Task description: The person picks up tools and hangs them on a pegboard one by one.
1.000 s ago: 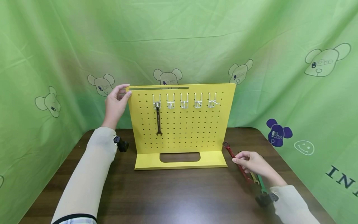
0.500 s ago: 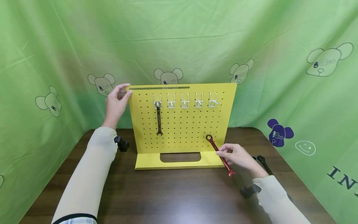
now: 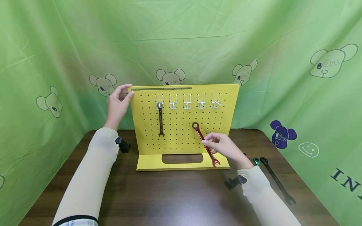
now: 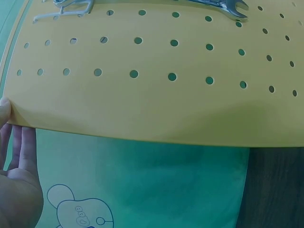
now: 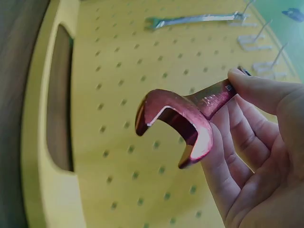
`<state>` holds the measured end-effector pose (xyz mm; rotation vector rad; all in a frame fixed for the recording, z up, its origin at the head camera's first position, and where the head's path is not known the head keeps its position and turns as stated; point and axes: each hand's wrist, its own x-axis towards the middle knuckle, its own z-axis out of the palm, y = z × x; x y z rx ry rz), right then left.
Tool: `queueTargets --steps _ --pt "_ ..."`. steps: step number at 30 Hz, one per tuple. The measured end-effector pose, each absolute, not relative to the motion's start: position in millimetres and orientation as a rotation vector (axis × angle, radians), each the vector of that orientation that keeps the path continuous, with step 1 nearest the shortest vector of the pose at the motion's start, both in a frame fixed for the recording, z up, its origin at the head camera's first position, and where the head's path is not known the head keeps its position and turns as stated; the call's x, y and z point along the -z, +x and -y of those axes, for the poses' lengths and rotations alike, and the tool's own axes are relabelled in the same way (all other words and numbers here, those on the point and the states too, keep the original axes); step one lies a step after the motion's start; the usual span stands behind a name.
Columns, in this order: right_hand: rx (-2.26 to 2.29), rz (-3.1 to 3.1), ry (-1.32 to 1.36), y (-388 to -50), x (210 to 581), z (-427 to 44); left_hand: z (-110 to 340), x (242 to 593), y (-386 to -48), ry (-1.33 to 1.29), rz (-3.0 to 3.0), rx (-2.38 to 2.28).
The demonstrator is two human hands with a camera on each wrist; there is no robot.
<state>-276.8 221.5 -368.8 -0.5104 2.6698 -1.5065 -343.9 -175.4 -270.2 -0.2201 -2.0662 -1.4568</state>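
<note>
A yellow pegboard (image 3: 181, 138) stands upright on the table, and my left hand (image 3: 117, 105) holds its upper left corner. The left wrist view shows the thumb on the board's face (image 4: 142, 109) and the other fingers behind it. My right hand (image 3: 224, 146) pinches a red combination wrench (image 3: 199, 133) by its shaft, in front of the board's lower right part. The wrench tilts, ring end up and to the left; its open end (image 5: 204, 137) faces the right wrist camera. A dark metallic wrench (image 3: 161, 121) hangs by its ring from the leftmost hook.
Several white wire hooks (image 3: 187, 104) line the upper board to the right of the hanging wrench, with nothing on them. On the table at right lie a black wrench (image 3: 275, 179) and a green wrench (image 3: 256, 161), the green one mostly hidden by the right forearm.
My right hand has lifted the red wrench from beside the other wrenches and carried it left and up, in front of the pegboard. My left hand stays on the corner.
</note>
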Motion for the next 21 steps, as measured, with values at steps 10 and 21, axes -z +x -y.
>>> queueTargets --steps 10,21 --pt "1.639 -2.600 -0.603 -279.4 339.3 -183.5 175.4 269.8 -342.2 -0.220 2.064 1.451" --pt "1.688 -2.588 -0.678 -282.6 315.3 -156.1 174.9 270.0 -341.7 -0.236 2.060 1.457"
